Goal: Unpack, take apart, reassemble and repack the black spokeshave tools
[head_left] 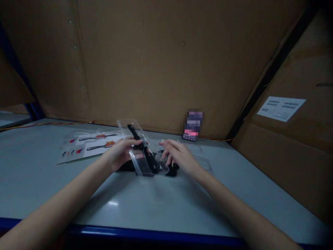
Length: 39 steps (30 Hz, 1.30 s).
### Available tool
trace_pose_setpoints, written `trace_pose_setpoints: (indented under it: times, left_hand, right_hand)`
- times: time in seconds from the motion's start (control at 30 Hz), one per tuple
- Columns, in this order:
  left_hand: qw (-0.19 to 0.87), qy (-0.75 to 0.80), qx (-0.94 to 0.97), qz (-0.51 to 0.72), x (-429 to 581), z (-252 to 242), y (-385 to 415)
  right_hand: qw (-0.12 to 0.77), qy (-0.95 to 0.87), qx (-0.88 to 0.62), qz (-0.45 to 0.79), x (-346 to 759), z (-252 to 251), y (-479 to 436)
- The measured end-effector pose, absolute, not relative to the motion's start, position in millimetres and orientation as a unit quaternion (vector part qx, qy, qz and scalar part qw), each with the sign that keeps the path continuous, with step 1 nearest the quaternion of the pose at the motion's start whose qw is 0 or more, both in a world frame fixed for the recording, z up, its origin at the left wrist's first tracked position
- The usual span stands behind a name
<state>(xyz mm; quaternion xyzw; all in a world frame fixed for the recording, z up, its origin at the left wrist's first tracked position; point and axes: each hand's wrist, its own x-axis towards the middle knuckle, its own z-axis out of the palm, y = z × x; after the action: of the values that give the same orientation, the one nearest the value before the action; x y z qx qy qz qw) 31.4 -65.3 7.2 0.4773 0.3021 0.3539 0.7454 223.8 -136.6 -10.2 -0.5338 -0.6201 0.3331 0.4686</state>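
Observation:
My left hand (120,152) grips a clear plastic blister shell (135,133) with a black knife (142,149) lying in it, tilted up off the grey table (39,173). The knife's black handle end points away from me. My right hand (177,155) rests beside it, fingers curled onto the lower end of the shell and some black pieces (171,170) on the table. Whether the right hand holds anything is hard to tell in the dim light.
Printed packaging cards (88,146) showing knives lie flat at the left. A phone (193,125) leans against the brown cardboard wall (156,62) behind. A cardboard box with a white label (281,108) stands at the right. More clear shells (203,161) lie under my right wrist.

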Motion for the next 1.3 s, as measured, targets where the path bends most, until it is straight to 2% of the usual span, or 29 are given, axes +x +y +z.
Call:
trace_pose_setpoints:
  times: [0.23, 0.3, 0.47, 0.67, 0.83, 1.07, 1.3]
  left_hand:
    - [0.720, 0.318, 0.320, 0.527, -3, 13, -25]
    - [0.701, 0.320, 0.291, 0.567, -12, 15, -18]
    - [0.671, 0.309, 0.258, 0.623, -30, 21, -8]
    - [0.636, 0.284, 0.258, 0.669, -48, 29, -9]
    - [0.630, 0.286, 0.239, 0.681, -58, 33, -11]
    - [0.638, 0.266, 0.262, 0.673, -58, 34, -15]
    - [0.676, 0.226, 0.311, 0.628, -60, 42, -25]
  right_hand:
    - [0.461, -0.638, -0.577, 0.218, 251, -23, -117]
    - [0.416, -0.687, -0.580, 0.139, 243, -26, -111]
    - [0.227, -0.804, -0.549, -0.026, 204, -19, -76]
    - [0.137, -0.871, -0.471, -0.026, 152, -9, -14]
    - [0.073, -0.902, -0.425, -0.030, 123, -15, -1]
    - [0.088, -0.885, -0.451, -0.073, 120, -8, -15]
    - [0.264, -0.771, -0.575, -0.072, 146, 24, -13]
